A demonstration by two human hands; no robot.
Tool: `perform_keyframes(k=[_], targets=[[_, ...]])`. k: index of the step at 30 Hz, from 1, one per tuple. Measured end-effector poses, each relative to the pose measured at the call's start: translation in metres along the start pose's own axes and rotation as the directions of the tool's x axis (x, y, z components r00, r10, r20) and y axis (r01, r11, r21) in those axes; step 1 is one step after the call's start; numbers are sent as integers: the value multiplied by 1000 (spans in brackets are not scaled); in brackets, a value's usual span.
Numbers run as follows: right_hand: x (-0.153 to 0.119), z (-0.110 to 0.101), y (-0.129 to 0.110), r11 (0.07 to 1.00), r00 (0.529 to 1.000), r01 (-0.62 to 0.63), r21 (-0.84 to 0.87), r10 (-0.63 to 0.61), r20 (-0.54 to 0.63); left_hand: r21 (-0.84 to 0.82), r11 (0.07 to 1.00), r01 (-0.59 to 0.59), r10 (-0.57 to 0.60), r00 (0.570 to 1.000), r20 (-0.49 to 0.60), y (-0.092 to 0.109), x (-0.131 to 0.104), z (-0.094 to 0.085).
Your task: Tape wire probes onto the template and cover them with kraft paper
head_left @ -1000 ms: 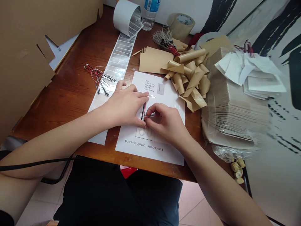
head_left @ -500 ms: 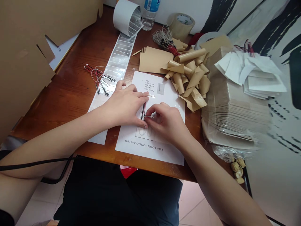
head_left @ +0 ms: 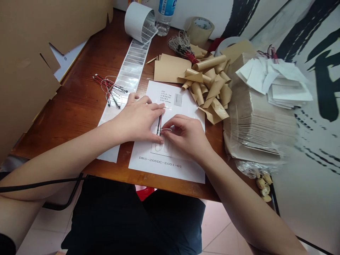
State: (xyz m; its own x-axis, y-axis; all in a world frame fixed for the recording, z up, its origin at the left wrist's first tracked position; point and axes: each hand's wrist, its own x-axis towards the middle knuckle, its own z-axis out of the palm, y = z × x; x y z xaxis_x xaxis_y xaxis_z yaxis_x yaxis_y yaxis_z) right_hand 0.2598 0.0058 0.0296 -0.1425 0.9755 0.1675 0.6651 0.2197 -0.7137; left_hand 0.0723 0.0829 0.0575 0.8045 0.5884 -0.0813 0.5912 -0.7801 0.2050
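A small cable (head_left: 159,122) with red, black and white wires lies on a printed white sheet (head_left: 167,174). My left hand (head_left: 140,118) rests over the sheet with its fingers spread; its index fingertip and thumb tip are by the two ends of the cable, and whether they press on it I cannot tell. From the right, my right hand (head_left: 187,136) pinches the thin white wire (head_left: 166,129), which bends in a loop at its fingertips. Part of the cable is hidden by my fingers. More such cables (head_left: 111,91) lie loose to the left, on a strip of silvery labels (head_left: 130,67).
A label roll (head_left: 136,22), a water bottle (head_left: 164,17) and a tape roll (head_left: 201,28) stand at the back. Curled brown paper pieces (head_left: 212,85) lie right of the sheet, beside a plastic-wrapped stack (head_left: 257,120). A cardboard box (head_left: 53,42) borders the left.
The whole view has shifted slightly. My right fingertips have risen a little along the cable with the white wire between them; my left hand keeps its place on the sheet.
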Motion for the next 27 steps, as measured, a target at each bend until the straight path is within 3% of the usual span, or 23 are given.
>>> perform_keyframes(k=[11, 19, 27], targets=[[0, -8, 1, 1000, 999, -7, -3, 7, -37, -31, 999, 9, -8, 999, 34, -1, -2, -2], [-4, -9, -5, 998, 999, 30, -58, -32, -29, -44, 997, 62, -64, 997, -53, 2, 2, 3], [-3, -10, -5, 996, 999, -1, -87, 5, 38, -60, 997, 56, -58, 998, -38, 3, 2, 1]])
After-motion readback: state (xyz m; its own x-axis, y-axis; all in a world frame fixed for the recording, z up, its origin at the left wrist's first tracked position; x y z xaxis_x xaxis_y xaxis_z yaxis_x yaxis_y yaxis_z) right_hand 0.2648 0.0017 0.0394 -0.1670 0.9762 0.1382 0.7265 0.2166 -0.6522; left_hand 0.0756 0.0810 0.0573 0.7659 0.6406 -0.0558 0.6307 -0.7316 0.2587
